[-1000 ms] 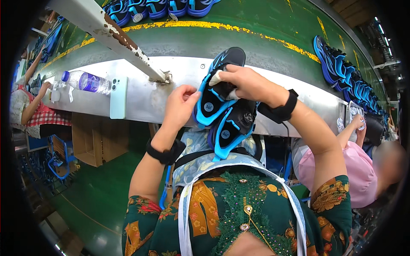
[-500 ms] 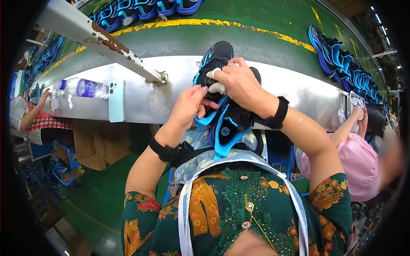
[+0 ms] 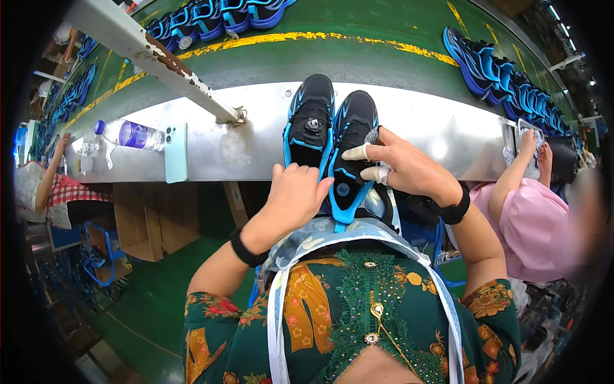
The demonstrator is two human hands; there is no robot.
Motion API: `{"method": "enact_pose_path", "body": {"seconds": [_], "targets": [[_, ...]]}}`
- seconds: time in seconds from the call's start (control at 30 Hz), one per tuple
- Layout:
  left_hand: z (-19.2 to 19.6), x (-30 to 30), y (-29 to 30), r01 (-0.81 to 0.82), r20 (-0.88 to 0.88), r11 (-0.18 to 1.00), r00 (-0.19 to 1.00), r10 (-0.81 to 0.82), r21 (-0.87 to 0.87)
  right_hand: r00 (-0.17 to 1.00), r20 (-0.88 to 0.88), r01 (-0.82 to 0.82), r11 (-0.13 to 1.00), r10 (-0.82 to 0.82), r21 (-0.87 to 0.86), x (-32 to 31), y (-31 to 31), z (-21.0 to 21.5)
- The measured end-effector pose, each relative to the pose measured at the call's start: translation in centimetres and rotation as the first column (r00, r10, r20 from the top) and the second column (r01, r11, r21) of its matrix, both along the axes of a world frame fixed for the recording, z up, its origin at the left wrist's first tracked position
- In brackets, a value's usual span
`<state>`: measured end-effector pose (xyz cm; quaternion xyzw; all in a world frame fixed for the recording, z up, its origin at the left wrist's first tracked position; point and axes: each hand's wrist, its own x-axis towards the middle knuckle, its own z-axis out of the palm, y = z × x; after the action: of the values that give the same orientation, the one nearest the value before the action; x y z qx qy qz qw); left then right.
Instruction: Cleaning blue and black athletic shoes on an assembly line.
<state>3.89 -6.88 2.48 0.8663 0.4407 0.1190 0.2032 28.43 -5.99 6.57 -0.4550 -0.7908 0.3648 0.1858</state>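
L-side shoe point(image 3: 311, 121) in front of me: blk upper w/ bright blue trim, round dial on tongue, top up on the counter point(image 3: 422, 121), toe pointing away, heel end hidden from my view. R-side shoe point(image 3: 348, 137): same colours, right beside it, toe also away, sitting a bit nearer me, heel past counter edge, blue collar open, round badge on insole.

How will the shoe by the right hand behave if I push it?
The shoe by the right hand probably gives at its soft-looking collar. Its rear reaches past the bench, so a push toward the apron could tip it off. The other shoe sits close alongside, so a leftward push would likely shift both.
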Motion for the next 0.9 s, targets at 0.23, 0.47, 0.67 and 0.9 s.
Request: {"method": "enact_pose_path", "body": {"seconds": [0.23, 0.47, 0.67, 0.9], "targets": [[2.3, -1.8, 9.4, 0.151, 0.367, 0.987, 0.917, -0.159, 0.05, 0.975, 0.041, 0.191, 0.926, -0.216, 0.327, -1.6, -2.3, -2.1], [-0.4, -0.6, 8.4, 0.224, 0.37, 0.975, 0.906, -0.207, -0.001, 0.913, -0.098, 0.406, 0.904, -0.396, 0.132, -2.0, -2.4, -2.6], [-1.6, -0.8, 8.2, 0.126, 0.556, 0.897, 0.818, 0.148, -0.423, 0.896, 0.073, 0.399, 0.865, -0.439, 0.304, -2.7, -2.0, -4.0], [-0.4, -0.6, 8.3, 0.187, 0.384, 0.959, 0.918, -0.094, -0.212, 0.963, 0.109, 0.243, 0.969, -0.246, 0.039, -2.0, -2.3, -2.1]]}}
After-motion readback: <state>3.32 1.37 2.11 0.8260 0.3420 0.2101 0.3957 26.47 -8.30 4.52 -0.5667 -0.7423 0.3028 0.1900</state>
